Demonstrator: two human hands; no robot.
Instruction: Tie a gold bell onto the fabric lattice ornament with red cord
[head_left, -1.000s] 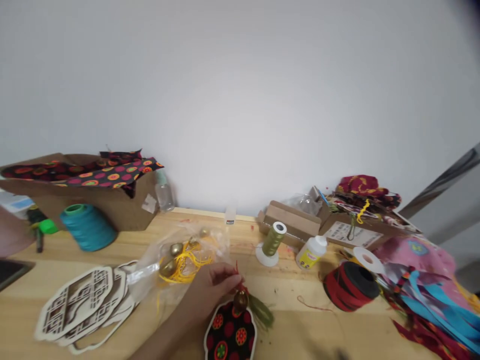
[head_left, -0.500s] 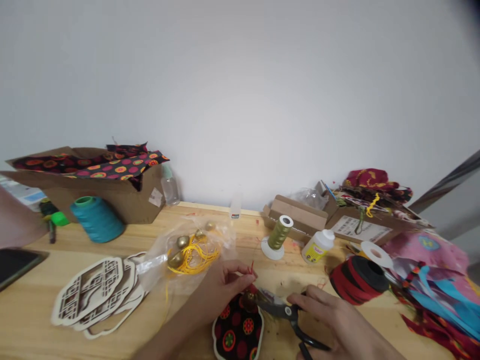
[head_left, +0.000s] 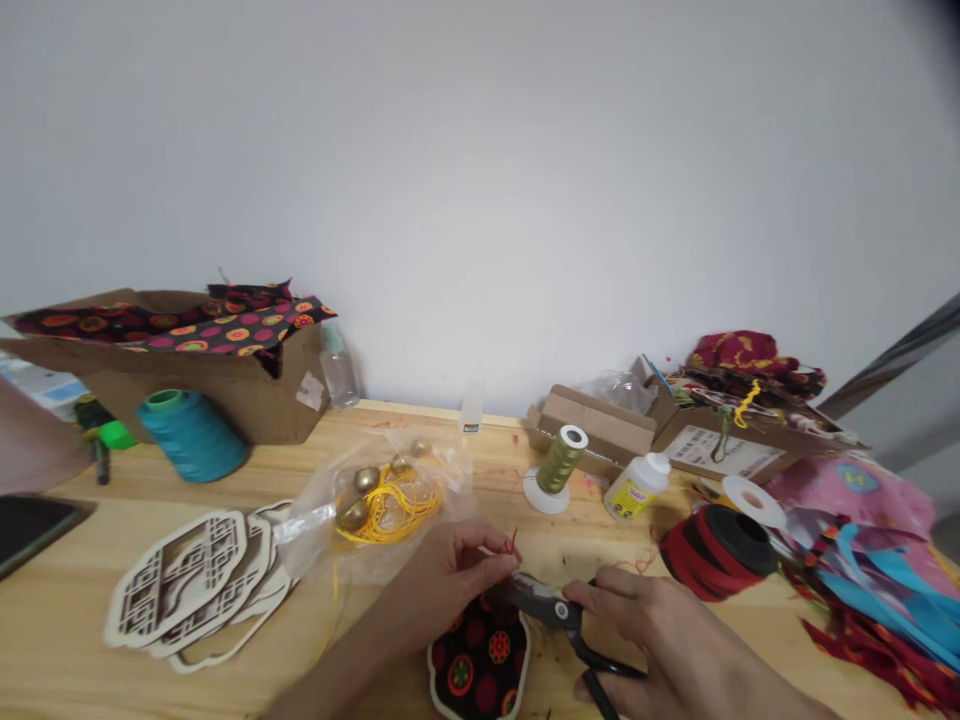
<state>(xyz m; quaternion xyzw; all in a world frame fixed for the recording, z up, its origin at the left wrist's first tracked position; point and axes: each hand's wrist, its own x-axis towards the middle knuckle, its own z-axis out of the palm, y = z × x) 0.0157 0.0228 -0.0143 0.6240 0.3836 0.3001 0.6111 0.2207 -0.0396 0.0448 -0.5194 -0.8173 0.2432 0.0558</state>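
Observation:
My left hand [head_left: 450,580] pinches a short red thread [head_left: 512,545] just above a fabric-covered ornament [head_left: 480,660] with black cloth and red and orange dots, which lies at the table's front edge. My right hand [head_left: 660,630] grips black scissors [head_left: 559,620], whose blades point left and reach the thread right beside my left fingertips. The top of the ornament is hidden under both hands and the blades.
Wooden cut-out frames [head_left: 187,580] lie at the left, a clear bag of gold bells and yellow cord [head_left: 375,495] behind my left hand. Olive thread spool [head_left: 559,465], glue bottle [head_left: 634,488], red ribbon roll [head_left: 712,550], teal thread cone [head_left: 191,435], cardboard boxes of fabric [head_left: 172,350] stand around.
My right hand came in from the lower right with the scissors and brought the blades up to the red thread. My left hand kept its pinch, shifting slightly right.

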